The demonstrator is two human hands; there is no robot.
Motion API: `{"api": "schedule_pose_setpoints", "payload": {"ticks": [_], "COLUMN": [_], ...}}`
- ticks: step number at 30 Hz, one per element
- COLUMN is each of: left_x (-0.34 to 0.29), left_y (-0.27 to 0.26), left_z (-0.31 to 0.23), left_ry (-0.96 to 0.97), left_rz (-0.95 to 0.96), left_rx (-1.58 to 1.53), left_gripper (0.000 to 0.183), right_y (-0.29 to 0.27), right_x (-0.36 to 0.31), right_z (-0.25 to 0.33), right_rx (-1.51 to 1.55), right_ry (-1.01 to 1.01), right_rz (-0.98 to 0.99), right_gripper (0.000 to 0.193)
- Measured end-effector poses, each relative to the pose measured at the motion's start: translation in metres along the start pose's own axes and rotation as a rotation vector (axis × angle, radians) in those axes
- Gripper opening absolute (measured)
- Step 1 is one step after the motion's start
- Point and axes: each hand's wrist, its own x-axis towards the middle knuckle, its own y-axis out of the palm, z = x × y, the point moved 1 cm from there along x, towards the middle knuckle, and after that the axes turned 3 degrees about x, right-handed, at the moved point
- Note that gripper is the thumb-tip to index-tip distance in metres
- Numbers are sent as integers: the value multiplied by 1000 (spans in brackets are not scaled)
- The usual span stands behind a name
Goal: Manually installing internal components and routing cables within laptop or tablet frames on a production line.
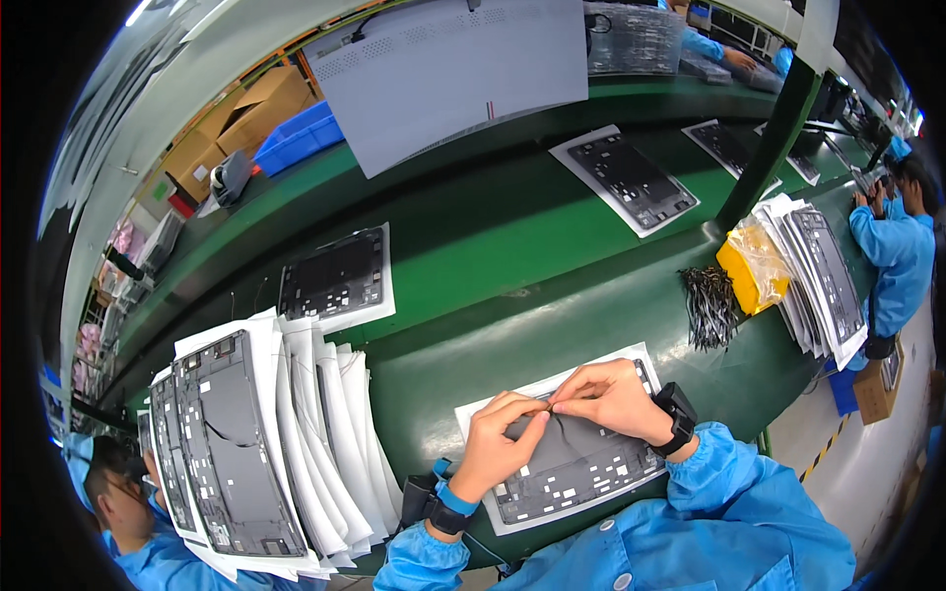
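— Pinching something, are they, those two hands?

— Yes. The left hand [498, 443] and the right hand [609, 396] meet fingertip to fingertip over a grey panel [576, 463], both narrowed into a pinch on a thin dark wire [545, 419] that trails down across the panel. The wire is too fine to follow far.

— Where does the panel lie?

— Flat on a white sheet [473, 419] on the green bench [463, 236], right in front of the person, at six o'clock in the view. Both forearms wear blue sleeves; the left wrist has a dark strap [443, 507], and the right wrist a black watch-like band [677, 417].

— And round about?

— At nine o'clock from the hands, just beside them, a fanned stack of panels [256, 433] on white sheets. At eleven o'clock, another single panel [335, 276] on its sheet. At two o'clock, near the bench edge, a bundle of dark wires [709, 305], then a yellow bag [754, 266] touching a second stack of panels [818, 281].

— Farther out?

— At twelve o'clock a large pale board [453, 74] leans above the bench; at one o'clock more panels [631, 177] lie on sheets. Cardboard boxes [246, 118] and a blue bin [296, 138] sit at eleven o'clock. One co-worker in blue [897, 256] works at three o'clock, another [148, 532] at eight o'clock.
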Motion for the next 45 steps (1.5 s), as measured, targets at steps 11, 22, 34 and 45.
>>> {"api": "schedule_pose_setpoints", "payload": {"ticks": [11, 22, 34, 45], "left_x": [-1, -1, -4, -7], "left_y": [4, 5, 4, 8], "left_z": [3, 2, 8, 13], "left_ry": [-48, -58, -141, -147], "left_rz": [55, 58, 89, 97], "left_rx": [38, -18, -94, -36], "left_gripper": [7, 12, 11, 7], "right_y": [-5, -5, -3, 4], "right_x": [-5, -3, -4, -9], "right_z": [4, -1, -1, 0], "right_rx": [-468, -386, -380, -446], "right_ry": [-450, -361, -381, -423], "right_rz": [60, 39, 28, -4], "right_gripper": [13, 10, 11, 11]}}
